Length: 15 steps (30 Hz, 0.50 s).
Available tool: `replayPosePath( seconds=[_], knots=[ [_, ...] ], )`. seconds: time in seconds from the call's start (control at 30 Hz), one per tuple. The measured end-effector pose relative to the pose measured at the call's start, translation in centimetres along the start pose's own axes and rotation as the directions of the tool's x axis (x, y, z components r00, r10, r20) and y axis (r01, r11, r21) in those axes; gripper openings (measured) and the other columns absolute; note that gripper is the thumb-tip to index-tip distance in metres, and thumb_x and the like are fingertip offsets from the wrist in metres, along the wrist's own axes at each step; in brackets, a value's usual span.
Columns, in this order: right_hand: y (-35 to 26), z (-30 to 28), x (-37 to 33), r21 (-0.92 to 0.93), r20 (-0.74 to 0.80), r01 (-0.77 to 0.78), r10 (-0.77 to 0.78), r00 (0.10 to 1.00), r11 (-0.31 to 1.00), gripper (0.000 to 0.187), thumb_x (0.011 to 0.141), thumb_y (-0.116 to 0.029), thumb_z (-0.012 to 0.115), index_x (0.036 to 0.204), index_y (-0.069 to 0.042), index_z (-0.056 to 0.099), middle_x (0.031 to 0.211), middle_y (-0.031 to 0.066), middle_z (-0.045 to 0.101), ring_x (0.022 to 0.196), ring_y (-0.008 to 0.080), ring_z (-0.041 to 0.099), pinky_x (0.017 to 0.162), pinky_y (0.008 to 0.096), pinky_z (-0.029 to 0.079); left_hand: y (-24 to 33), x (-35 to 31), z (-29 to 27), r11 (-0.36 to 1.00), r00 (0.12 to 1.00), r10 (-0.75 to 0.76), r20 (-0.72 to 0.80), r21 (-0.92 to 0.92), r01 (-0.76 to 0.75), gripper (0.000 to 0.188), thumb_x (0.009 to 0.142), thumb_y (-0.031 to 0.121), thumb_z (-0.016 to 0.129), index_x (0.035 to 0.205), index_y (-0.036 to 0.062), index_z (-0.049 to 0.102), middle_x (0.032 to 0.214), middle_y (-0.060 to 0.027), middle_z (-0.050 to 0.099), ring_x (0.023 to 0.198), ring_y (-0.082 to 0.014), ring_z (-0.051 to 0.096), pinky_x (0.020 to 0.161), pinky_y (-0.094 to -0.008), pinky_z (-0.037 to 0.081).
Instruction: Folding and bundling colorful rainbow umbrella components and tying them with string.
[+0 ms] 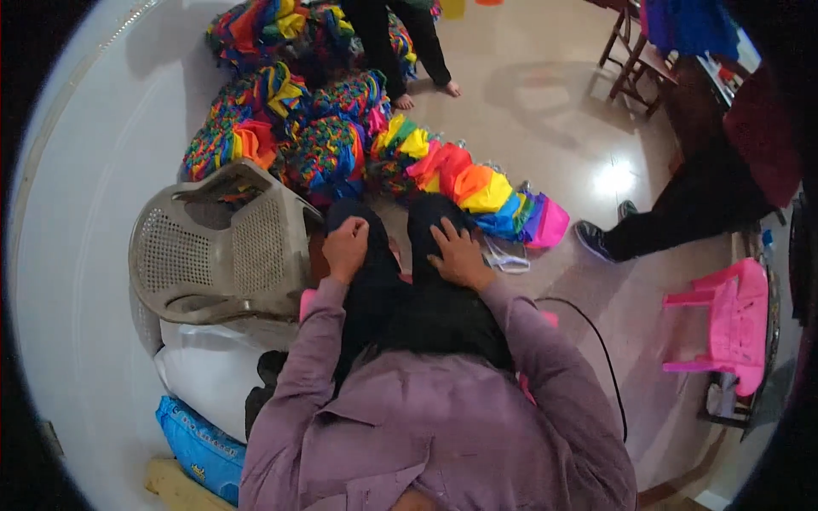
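Note:
My left hand rests on my left knee with its fingers curled in, and nothing shows in it. On my right thigh, near the knee, my right hand lies with its fingers spread and holds nothing. Both legs are in dark trousers. Just beyond my knees a row of folded rainbow-coloured fabric pieces stretches across the floor to the right. Bundles of the same multicoloured fabric are heaped ahead and to the left.
A grey plastic chair stands close on my left, near a white sack and a blue bag. A black cable curves over the floor. One person stands ahead, another at right, near a pink plastic chair.

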State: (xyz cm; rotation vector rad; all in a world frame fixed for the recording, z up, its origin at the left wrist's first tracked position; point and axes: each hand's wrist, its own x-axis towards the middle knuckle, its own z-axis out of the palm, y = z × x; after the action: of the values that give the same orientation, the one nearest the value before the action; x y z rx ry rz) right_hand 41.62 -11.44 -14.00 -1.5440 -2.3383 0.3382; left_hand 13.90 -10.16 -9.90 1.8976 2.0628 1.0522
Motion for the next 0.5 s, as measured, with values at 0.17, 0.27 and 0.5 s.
replayPosePath(
  seconds=[0.17, 0.27, 0.5],
  knots=[
    [-0.6, -3.0, -3.0, 0.048, 0.256, 0.034, -0.045, 0.966, 0.998, 0.069, 0.096, -0.038, 0.067, 0.156, -0.015, 0.042, 0.162, 0.0193, 0.037, 0.125, 0.0491, 0.056, 0.103, 0.0561, 0.05, 0.6, -3.3, -1.5, 0.999, 0.999, -0.03, 0.026, 0.02, 0.029, 0.023, 0.097, 0.036, 0.065, 0.103, 0.0162, 0.075, 0.088, -0.0147, 0.074, 0.086, -0.0391, 0.072, 0.071, -0.0514, 0.055],
    [0.6, -3.3, -4.2, 0.098, 0.274, 0.067, -0.091, 0.957, 0.993, 0.068, 0.096, -0.037, 0.067, 0.155, -0.016, 0.043, 0.162, 0.0197, 0.037, 0.122, 0.0487, 0.059, 0.101, 0.0549, 0.052, 1.0, -3.3, -1.7, 0.999, 0.999, -0.024, 0.03, 0.032, 0.023, 0.022, 0.097, 0.035, 0.066, 0.103, 0.0163, 0.075, 0.089, -0.0152, 0.074, 0.084, -0.0395, 0.071, 0.07, -0.0518, 0.054],
    [-0.2, -2.1, -3.9, 0.078, 0.141, 0.113, -0.123, 0.982, 0.991, 0.065, 0.095, -0.039, 0.067, 0.153, -0.018, 0.046, 0.159, 0.0183, 0.042, 0.115, 0.0478, 0.063, 0.094, 0.0571, 0.055, 0.0, -3.0, -2.0, 0.999, 1.0, -0.006, -0.018, 0.031, 0.007, 0.02, 0.097, 0.034, 0.066, 0.102, 0.0168, 0.075, 0.087, -0.0155, 0.074, 0.081, -0.0395, 0.071, 0.067, -0.0518, 0.054]
  ],
)
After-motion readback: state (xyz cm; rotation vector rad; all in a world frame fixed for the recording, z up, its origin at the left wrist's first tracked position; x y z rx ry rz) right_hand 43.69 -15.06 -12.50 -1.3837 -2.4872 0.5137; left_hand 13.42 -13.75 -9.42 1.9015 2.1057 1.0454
